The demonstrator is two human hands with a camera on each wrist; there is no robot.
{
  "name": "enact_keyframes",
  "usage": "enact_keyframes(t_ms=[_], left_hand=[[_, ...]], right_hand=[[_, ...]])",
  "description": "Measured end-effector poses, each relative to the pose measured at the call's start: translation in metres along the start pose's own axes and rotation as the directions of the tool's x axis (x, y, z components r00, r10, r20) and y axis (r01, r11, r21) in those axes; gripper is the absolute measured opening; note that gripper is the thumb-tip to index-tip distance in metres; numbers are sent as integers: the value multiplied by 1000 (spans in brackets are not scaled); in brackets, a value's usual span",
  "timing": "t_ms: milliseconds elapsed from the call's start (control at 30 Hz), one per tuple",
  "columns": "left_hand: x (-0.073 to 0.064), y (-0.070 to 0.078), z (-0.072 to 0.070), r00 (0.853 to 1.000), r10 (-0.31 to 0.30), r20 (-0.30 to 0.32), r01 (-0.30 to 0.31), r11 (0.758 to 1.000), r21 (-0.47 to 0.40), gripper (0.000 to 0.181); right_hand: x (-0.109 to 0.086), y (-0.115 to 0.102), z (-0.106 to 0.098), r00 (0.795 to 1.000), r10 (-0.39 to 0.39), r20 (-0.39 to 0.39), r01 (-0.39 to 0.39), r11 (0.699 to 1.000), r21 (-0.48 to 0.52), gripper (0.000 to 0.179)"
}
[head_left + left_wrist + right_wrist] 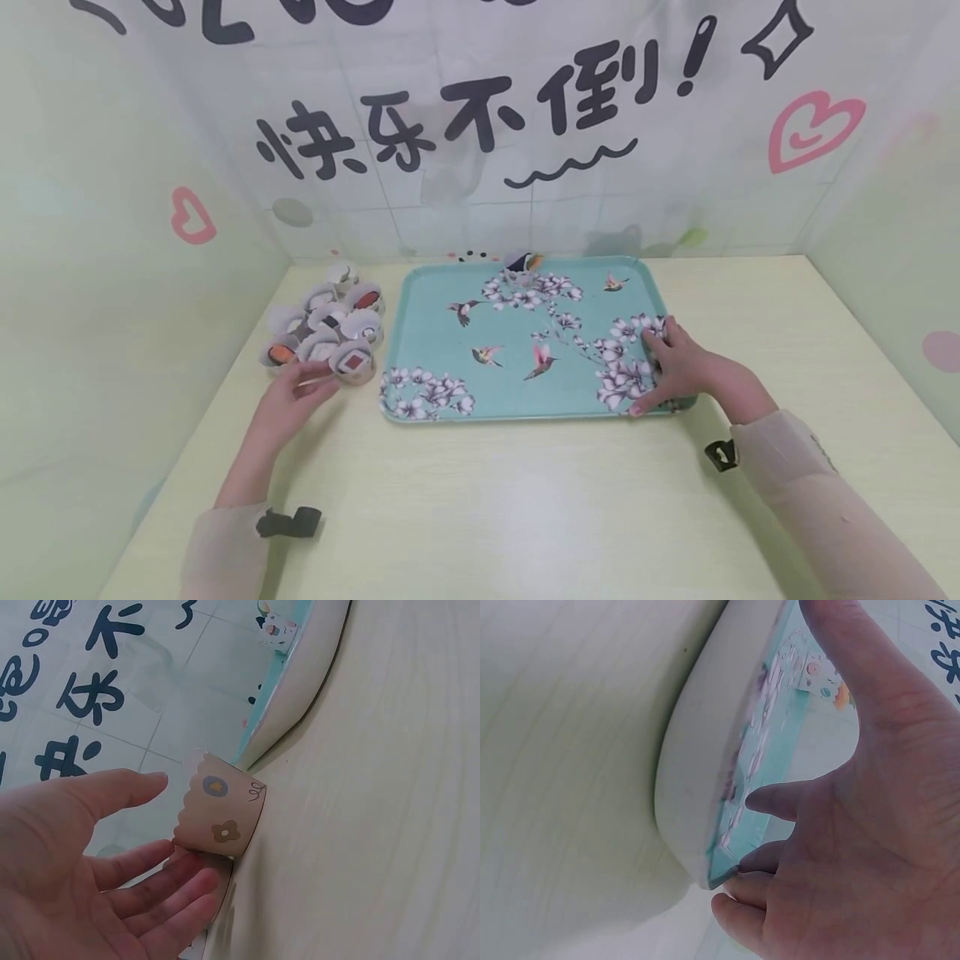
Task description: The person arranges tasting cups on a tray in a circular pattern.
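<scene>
In the head view my left hand (288, 402) is at a small paper baking cup (352, 362) at the front right of a cluster of cups. The left wrist view shows this cup's pinkish side (221, 806) with flower prints; my fingertips are right at its lower edge and the thumb stands apart from it. My right hand (690, 367) rests spread over the near right corner of a turquoise tray (517, 333) printed with birds and blossoms. Its thumb lies at the front rim, its fingers over the right rim (724, 877). Near the tray's back rim stands one cup (520, 271) with a dark and orange piece.
Several more cups (318, 312) crowd together left of the tray, some with orange, red or dark pieces inside. All stand on a pale wooden table (510, 500). A printed curtain (480, 200) with lettering hangs behind, and similar sheets (112, 292) enclose the sides.
</scene>
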State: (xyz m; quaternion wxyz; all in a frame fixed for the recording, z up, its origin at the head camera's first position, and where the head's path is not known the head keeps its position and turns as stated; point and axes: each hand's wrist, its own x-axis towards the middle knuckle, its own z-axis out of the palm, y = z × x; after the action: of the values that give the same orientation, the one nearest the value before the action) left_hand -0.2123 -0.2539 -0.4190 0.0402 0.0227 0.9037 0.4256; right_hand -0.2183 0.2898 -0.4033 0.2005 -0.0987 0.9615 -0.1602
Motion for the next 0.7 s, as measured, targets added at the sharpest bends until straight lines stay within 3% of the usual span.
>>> enact_keyframes(t_ms=[700], left_hand=[[10, 2, 7, 997, -72, 6, 72, 997, 8, 74]], right_hand=[[-1, -3, -2, 1000, 6, 4, -6, 1000, 19, 134]])
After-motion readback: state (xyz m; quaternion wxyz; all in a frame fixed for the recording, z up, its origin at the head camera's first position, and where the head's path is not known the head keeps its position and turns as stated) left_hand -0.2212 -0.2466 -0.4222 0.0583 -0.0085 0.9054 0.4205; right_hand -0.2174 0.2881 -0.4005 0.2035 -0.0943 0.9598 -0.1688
